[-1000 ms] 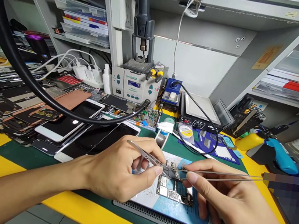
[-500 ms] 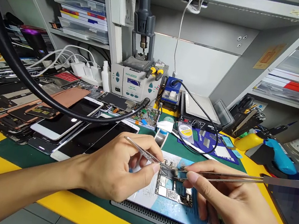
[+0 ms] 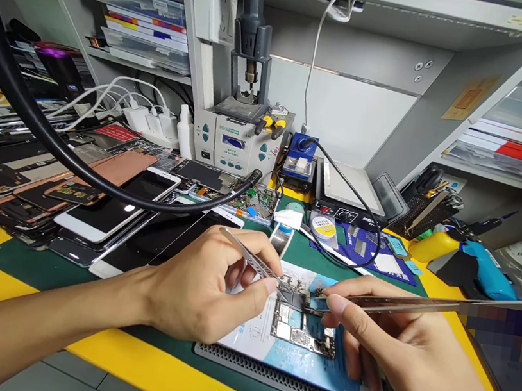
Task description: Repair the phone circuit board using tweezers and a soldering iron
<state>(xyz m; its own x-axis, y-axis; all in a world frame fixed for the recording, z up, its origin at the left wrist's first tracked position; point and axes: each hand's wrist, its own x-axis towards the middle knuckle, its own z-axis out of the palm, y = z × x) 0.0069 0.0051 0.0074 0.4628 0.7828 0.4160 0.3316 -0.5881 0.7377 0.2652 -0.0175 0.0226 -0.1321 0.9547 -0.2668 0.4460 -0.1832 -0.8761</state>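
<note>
We see left hand (image 3: 216, 289) fingers (image 3: 253, 301) pinched narrow on slotted tweezers (image 3: 252, 259), right hand (image 3: 395, 347) pinching second tweezers (image 3: 440, 305); both gripped near working ends, likely for fine control. Circuit board (image 3: 302, 338) lies flat on white-blue pad (image 3: 309, 372) below, probably for steady backing; tip contact we cannot tell

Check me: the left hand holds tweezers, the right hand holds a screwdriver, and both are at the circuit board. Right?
Not quite: the head view shows the right hand holding metal tweezers, not a screwdriver. The rest stands: the left hand holds another pair of tweezers, and both are at the circuit board.
</note>
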